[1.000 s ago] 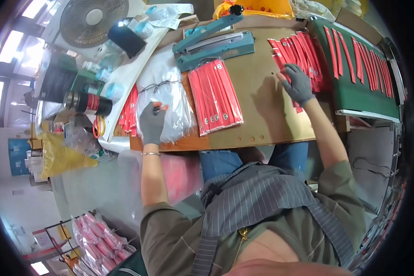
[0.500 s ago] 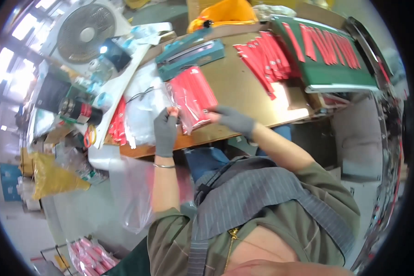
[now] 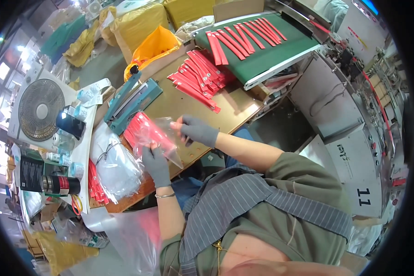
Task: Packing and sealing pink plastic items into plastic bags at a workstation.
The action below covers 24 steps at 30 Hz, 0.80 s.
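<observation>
A clear plastic bag point(image 3: 163, 149) with a bundle of slim red packets point(image 3: 142, 130) inside lies tilted over the table's near edge. At its near side, my left hand point(image 3: 155, 164), in a grey fingerless glove, pinches the bag. My right hand point(image 3: 198, 130), gloved alike, has its fingers curled at the bag's loose right edge and grips the film there. Just beyond the bundle stands a blue-green bench sealer point(image 3: 132, 105). Left of my left hand is a stack of clear empty bags point(image 3: 117, 168) with a dark cord on top.
Loose red packets point(image 3: 200, 78) are heaped farther back on the table point(image 3: 230, 108). More lie spread on a green conveyor belt point(image 3: 276, 60) at the back right. An orange sack point(image 3: 156, 43) stands behind. A fan point(image 3: 41, 108), a flask point(image 3: 62, 185) and scissors point(image 3: 77, 204) are at left.
The head view has swung to the right. My right hand has gone from the bundle's side to the bag's loose edge, and the clear film now spreads out between my hands.
</observation>
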Each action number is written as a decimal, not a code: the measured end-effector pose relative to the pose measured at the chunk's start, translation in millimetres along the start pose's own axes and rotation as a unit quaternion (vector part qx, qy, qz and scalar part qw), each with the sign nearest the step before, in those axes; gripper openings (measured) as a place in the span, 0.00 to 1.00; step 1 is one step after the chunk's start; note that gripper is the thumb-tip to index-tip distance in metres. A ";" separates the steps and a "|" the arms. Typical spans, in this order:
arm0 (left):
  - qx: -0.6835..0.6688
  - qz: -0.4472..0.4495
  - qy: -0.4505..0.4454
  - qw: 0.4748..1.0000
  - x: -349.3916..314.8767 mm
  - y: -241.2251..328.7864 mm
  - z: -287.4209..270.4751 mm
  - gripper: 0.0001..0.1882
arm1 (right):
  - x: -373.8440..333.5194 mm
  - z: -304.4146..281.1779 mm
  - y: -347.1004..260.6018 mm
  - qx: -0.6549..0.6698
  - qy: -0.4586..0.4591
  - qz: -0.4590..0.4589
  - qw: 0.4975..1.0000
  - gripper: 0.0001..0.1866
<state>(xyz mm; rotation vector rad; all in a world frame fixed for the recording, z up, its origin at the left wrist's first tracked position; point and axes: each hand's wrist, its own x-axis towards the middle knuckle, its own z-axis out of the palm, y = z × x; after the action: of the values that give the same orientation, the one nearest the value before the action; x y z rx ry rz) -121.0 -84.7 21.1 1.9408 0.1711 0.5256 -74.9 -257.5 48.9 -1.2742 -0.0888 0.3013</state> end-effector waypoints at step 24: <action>-0.541 -0.174 -0.120 0.814 30.8 66.3 -14.9 0.25 | 138.4 -100.0 -8.7 -0.411 -0.090 -0.058 0.905 0.45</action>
<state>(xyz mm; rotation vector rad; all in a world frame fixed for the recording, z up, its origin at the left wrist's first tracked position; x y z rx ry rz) -107.8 -89.4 94.3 0.7990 0.0342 0.0578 82.3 -315.0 13.8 -2.0677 -0.4905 0.2864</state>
